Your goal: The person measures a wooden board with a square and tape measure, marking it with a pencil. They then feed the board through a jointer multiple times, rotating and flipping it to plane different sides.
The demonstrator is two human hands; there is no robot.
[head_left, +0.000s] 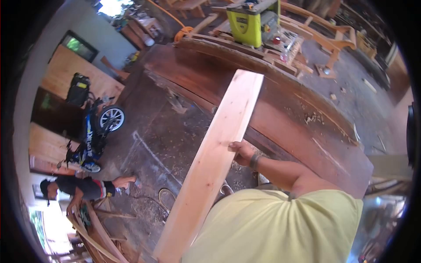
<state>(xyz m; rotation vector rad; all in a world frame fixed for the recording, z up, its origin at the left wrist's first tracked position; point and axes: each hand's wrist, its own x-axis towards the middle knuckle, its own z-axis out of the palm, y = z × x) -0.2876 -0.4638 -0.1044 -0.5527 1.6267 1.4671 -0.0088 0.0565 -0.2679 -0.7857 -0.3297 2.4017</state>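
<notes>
A long, pale wooden board (pixel 215 153) runs from the lower middle up toward a wide reddish-brown slab, its far end overlapping the slab in this view. Closed on the board's right edge is my right hand (pixel 242 152), the thumb on the upper face and the other fingers mostly hidden underneath. The wrist has a dark band around it. Small knots dot the board's smooth face. My left hand is out of sight; the board's near end runs out of the frame beside my yellow shirt.
The slab (pixel 280 118) with rough edges stretches across the middle. Beyond it stand a lime-green machine (pixel 245 28) and wooden furniture frames (pixel 335 44). A motorcycle (pixel 92 131) and another person (pixel 79 186) beside curved wooden pieces (pixel 98 232) are at left. Shavings litter the floor.
</notes>
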